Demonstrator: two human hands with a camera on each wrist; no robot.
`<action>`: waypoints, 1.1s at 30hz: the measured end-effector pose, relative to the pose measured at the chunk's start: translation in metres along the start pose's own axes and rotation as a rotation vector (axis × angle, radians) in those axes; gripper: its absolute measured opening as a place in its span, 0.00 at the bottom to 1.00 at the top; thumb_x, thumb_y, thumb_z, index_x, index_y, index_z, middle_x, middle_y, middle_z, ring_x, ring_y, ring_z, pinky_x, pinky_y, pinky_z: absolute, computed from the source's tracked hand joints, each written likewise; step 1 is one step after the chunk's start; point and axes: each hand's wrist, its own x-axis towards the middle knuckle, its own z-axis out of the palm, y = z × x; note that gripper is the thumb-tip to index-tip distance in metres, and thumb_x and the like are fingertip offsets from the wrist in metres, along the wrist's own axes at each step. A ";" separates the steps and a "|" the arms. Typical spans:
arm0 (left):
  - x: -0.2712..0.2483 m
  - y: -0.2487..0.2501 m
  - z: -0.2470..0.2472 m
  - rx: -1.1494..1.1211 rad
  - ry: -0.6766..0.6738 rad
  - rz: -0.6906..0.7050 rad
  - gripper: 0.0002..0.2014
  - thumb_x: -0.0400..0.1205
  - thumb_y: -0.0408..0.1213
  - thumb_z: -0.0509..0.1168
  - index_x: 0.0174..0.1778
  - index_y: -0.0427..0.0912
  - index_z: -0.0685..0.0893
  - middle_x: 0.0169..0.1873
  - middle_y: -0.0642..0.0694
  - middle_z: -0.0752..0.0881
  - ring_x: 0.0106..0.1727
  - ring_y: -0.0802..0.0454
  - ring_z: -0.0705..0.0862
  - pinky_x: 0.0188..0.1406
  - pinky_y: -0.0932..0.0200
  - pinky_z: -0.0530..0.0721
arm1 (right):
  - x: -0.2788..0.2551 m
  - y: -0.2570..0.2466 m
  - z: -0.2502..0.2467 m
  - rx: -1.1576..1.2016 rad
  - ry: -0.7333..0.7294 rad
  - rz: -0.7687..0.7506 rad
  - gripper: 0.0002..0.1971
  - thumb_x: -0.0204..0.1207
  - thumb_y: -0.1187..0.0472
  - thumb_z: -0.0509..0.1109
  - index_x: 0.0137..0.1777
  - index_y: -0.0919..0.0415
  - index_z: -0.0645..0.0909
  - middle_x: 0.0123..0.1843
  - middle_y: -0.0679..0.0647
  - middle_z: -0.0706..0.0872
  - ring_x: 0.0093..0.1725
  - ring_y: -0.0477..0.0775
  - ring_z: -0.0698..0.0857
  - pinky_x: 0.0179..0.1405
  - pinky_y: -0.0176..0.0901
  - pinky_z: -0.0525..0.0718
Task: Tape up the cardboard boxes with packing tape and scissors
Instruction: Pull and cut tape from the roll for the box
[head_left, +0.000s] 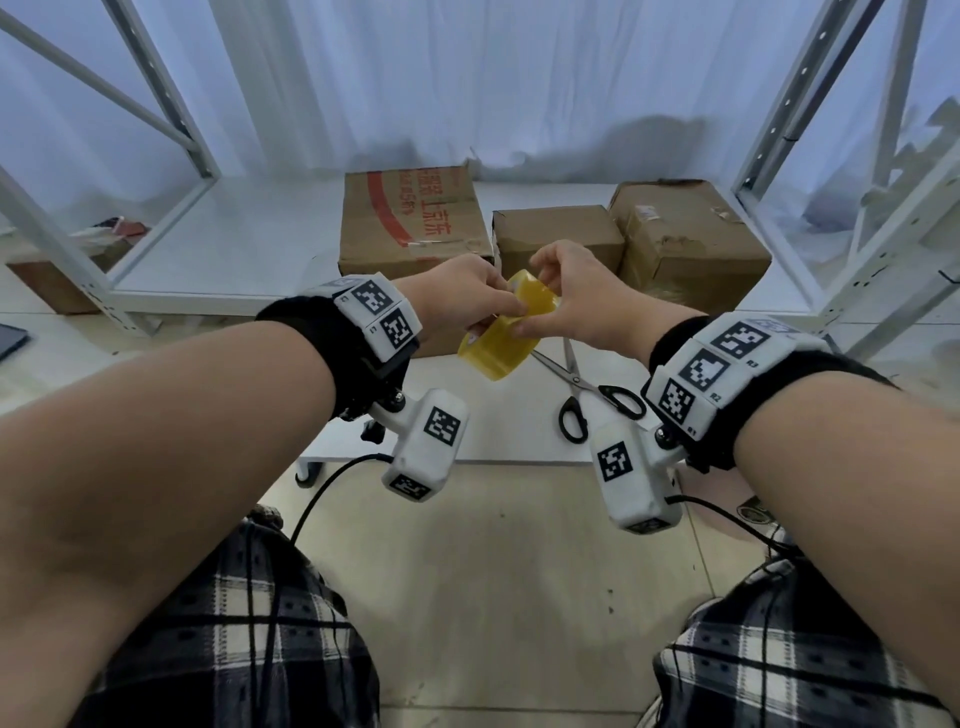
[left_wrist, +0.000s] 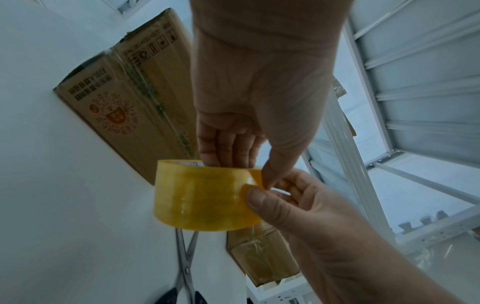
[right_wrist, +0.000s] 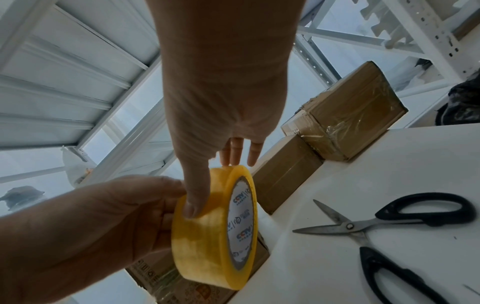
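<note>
A yellowish roll of packing tape (head_left: 501, 338) hangs in the air between both hands, above the white table's front edge. My left hand (left_wrist: 249, 172) grips it with fingers inside the core and thumb on the outer face. My right hand (right_wrist: 213, 185) pinches the roll, its thumb (right_wrist: 193, 205) pressed on the outer tape surface and its fingers over the far rim. Black-handled scissors (head_left: 587, 389) lie open on the table under my right hand. Three cardboard boxes stand behind: a large one with red print (head_left: 410, 218), a small middle one (head_left: 556, 234), and a taped one (head_left: 685, 234) at the right.
The white table (head_left: 234, 244) sits inside a white metal rack whose posts (head_left: 171, 104) rise on both sides. A pale curtain hangs behind the boxes. Camera cables dangle from both wrists over my knees. Another brown box (head_left: 52, 286) stands on the floor at the far left.
</note>
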 end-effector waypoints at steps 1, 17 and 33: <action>0.000 0.000 0.000 0.000 0.001 0.001 0.13 0.82 0.41 0.67 0.57 0.36 0.85 0.49 0.42 0.87 0.44 0.54 0.84 0.42 0.65 0.83 | 0.001 -0.001 0.000 0.002 -0.014 0.006 0.43 0.65 0.54 0.83 0.77 0.60 0.65 0.69 0.57 0.71 0.67 0.56 0.73 0.72 0.53 0.75; -0.008 0.001 -0.006 -0.062 0.057 0.025 0.14 0.81 0.42 0.69 0.58 0.37 0.84 0.50 0.44 0.87 0.48 0.52 0.85 0.48 0.60 0.84 | -0.003 -0.007 -0.001 0.067 0.036 -0.050 0.39 0.65 0.56 0.83 0.74 0.59 0.69 0.66 0.55 0.71 0.63 0.52 0.74 0.67 0.45 0.76; -0.011 0.004 -0.007 -0.109 0.122 0.062 0.15 0.80 0.39 0.70 0.57 0.33 0.83 0.54 0.36 0.87 0.50 0.47 0.84 0.56 0.51 0.84 | 0.004 -0.006 -0.002 0.107 0.131 -0.074 0.32 0.61 0.57 0.85 0.61 0.57 0.72 0.62 0.54 0.73 0.58 0.52 0.75 0.58 0.43 0.80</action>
